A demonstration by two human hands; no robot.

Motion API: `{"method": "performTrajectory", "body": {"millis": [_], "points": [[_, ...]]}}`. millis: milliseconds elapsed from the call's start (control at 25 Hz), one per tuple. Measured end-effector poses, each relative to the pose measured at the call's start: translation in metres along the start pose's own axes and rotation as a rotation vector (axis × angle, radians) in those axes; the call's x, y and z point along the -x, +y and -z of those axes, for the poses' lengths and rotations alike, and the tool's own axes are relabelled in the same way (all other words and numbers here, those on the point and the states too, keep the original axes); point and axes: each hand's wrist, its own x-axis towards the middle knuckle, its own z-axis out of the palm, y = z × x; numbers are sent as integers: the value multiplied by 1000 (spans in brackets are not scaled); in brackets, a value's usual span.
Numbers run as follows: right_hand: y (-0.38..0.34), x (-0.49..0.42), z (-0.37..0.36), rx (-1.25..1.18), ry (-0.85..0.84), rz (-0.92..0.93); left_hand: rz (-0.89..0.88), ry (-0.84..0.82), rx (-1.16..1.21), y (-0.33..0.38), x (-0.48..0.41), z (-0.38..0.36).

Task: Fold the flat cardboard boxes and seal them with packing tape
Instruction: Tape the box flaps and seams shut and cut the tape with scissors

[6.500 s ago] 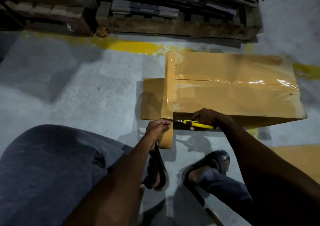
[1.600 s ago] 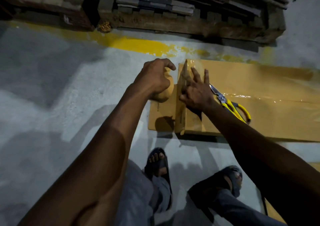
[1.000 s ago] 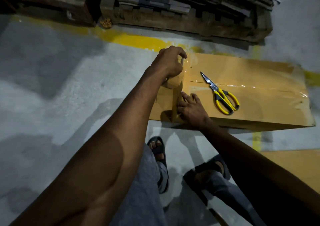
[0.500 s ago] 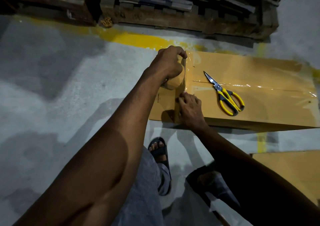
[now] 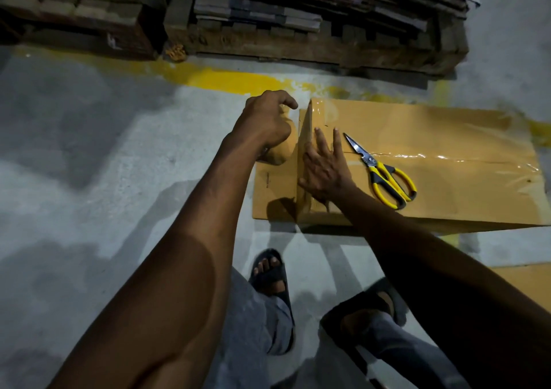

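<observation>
Compared with half a second earlier, the cardboard box is unmoved on the floor, but the right hand is now found farther along the box's left end, and its fingers, bunched before, are spread out flat. The tape roll has been drawn a little leftward, off the far left corner.

The box lies right of centre, its top covered in glossy tape. A loose flap is laid flat on the floor at its left end. The right hand is pressed palm-down on the box top at the taped left edge, fingers straight and pointing away. The tape roll is held just left of that edge, above the flap, and is gripped by the left hand with fingers curled over it.

Yellow-handled scissors are left on the box top, just right of the right hand, closed, tips pointing far-left. A yellow painted line and a wooden pallet are seen beyond.
</observation>
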Motion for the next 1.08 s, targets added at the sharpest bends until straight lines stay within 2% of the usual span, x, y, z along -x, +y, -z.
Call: {"method": "performTrajectory", "body": {"millis": [160, 280, 320, 400, 480, 520, 560, 640, 840, 960, 1080], "points": [[-8, -41, 1, 88, -315, 19, -5, -22, 1, -3, -4, 1], [-20, -53, 0, -54, -329, 33, -1, -31, 3, -8, -7, 1], [-19, -57, 2, -199, -339, 42, -2, -32, 1, -10, -8, 1], [-14, -61, 5, -363, -209, 112, -5, -25, -9, -12, -10, 1], [-8, -60, 16, -434, 71, 111, -2, -21, -27, -10, -11, 0], [-1, -61, 13, -426, 173, 136, -4, -27, -30, -7, -11, -1], [7, -59, 14, -403, 207, 126, -13, -37, -32, -3, -10, -3], [25, -46, 6, -383, 177, 5, -45, -50, -31, 6, -7, -8], [88, 17, -44, -528, 225, -364, -118, -50, -44, 38, -2, -33], [136, 57, -83, -504, 155, -553, -171, -79, -64, 58, 1, -56], [185, 98, -121, -509, 34, -669, -203, -147, -58, 79, 6, -78]]}}
